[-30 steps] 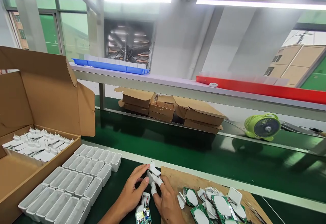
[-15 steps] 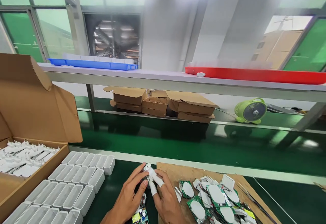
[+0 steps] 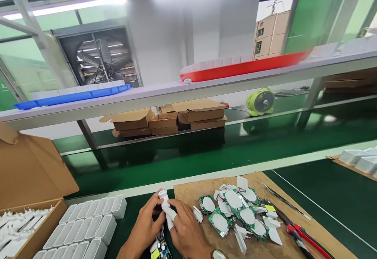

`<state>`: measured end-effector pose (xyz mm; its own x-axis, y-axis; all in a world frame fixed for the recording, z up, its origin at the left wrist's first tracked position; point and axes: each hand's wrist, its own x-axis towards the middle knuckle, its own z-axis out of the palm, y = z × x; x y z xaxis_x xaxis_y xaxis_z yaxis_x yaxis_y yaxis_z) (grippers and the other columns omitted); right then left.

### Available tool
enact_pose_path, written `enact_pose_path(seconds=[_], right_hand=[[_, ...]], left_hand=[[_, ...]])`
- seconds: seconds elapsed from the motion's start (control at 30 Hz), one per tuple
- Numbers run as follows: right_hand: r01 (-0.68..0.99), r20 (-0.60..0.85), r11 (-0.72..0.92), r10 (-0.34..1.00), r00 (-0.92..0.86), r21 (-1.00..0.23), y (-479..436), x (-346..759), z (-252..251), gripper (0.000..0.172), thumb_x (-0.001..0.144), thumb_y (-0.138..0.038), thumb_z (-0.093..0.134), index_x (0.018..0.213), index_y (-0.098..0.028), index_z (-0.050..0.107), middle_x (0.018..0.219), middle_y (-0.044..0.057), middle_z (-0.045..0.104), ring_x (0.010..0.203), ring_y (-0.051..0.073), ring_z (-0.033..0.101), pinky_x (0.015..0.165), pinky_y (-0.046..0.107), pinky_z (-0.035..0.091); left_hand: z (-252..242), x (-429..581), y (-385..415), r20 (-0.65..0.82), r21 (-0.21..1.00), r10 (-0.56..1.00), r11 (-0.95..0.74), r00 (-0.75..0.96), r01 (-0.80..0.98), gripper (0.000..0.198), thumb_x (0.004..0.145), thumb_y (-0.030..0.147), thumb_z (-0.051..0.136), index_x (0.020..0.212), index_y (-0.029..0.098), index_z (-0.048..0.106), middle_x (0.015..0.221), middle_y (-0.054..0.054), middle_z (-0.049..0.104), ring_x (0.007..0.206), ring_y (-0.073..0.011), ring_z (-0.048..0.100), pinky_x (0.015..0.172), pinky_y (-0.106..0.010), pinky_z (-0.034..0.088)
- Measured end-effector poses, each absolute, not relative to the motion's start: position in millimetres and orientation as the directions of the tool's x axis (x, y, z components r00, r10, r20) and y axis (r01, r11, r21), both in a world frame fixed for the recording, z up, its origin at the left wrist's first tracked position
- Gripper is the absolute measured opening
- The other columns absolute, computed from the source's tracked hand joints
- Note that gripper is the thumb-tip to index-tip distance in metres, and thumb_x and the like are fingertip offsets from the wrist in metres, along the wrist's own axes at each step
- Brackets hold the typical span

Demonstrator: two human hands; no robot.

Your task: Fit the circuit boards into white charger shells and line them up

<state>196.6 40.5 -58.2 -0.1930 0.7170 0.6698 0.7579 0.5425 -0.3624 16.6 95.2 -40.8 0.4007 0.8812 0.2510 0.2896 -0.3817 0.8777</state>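
My left hand [image 3: 147,220] pinches a small white plastic part [image 3: 163,195] between thumb and fingers. White covers sheathe the thumb and a fingertip of my right hand [image 3: 188,227], which closes on the same part from the other side. Much of the part is hidden by my fingers. Below my hands, a circuit board with components [image 3: 161,247] lies on the dark green surface, partly covered by my left hand. To the right, a pile of green circuit boards with white pads [image 3: 234,199] rests on a brown board [image 3: 188,190].
Tweezers [image 3: 290,204] and red-handled pliers [image 3: 306,237] lie right of the pile. Rows of white plastic boxes [image 3: 79,227] stand at left beside an open cardboard carton [image 3: 55,227] of white parts. Behind runs a green belt [image 3: 176,161] under a shelf [image 3: 153,96]; a green fan [image 3: 260,102] stands beyond.
The view has turned right and tilted, bringing the pliers and my right wrist's watch into sight. My hands stay together on the white part, whose narrow end now points up.
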Motion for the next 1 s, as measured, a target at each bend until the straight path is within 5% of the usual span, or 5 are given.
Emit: enact_pose_path(seconds=[0.4,0.53,0.73,0.87,1.0], right_hand=[[0.727,0.736,0.653,0.597,-0.321,-0.213,32,175,-61,0.01,0.091,-0.019,0.055,0.093,-0.023,0.064,0.089,0.007,0.071,0.076,0.026,0.063,0.069,0.038,0.051],[0.671,0.649,0.676,0.663,-0.373,-0.304,25,189,-37,0.02,0.095,-0.022,0.061,0.114,-0.02,0.067,0.102,0.009,0.073,0.086,0.027,0.065,0.076,0.04,0.054],[0.535,0.452,0.782,0.623,-0.639,-0.32,19,192,-21,0.076,0.077,-0.048,0.089,0.141,-0.016,0.063,0.138,0.013,0.071,0.125,0.035,0.063,0.108,0.045,0.051],[0.711,0.354,0.647,0.755,-0.551,-0.275,20,189,-17,0.065,0.081,-0.055,0.085,0.13,-0.015,0.072,0.115,0.015,0.075,0.103,0.036,0.067,0.098,0.053,0.055],[0.677,0.266,0.62,0.784,-0.562,-0.397,19,202,0,0.077,0.078,-0.041,0.092,0.146,-0.02,0.064,0.127,0.013,0.074,0.113,0.033,0.069,0.101,0.046,0.057]], left_hand=[[-20,11,123,0.195,0.853,0.857,-0.388,0.476,0.349,0.056,0.095,0.064,0.067,0.132,0.023,0.075,0.162,-0.019,0.058,0.126,-0.034,0.074,0.101,-0.046,0.064],[9,-44,120,0.278,0.77,0.903,-0.413,0.327,0.486,0.054,0.098,0.059,0.062,0.143,0.03,0.067,0.164,-0.013,0.056,0.147,-0.0347,0.058,0.113,-0.053,0.056],[12,-113,110,0.302,0.084,0.907,-0.332,0.293,0.94,0.036,0.094,0.039,0.063,0.122,0.021,0.079,0.153,-0.018,0.066,0.145,-0.0482,0.056,0.111,-0.069,0.052],[0,-106,104,0.291,0.035,0.909,-0.322,0.298,0.946,0.026,0.092,0.02,0.062,0.108,0.02,0.081,0.15,-0.018,0.069,0.148,-0.0513,0.051,0.109,-0.07,0.051],[-2,-88,103,0.296,0.024,0.899,-0.344,0.322,0.939,0.023,0.096,0.015,0.059,0.101,0.022,0.08,0.155,-0.014,0.065,0.154,-0.0452,0.045,0.117,-0.064,0.046]])
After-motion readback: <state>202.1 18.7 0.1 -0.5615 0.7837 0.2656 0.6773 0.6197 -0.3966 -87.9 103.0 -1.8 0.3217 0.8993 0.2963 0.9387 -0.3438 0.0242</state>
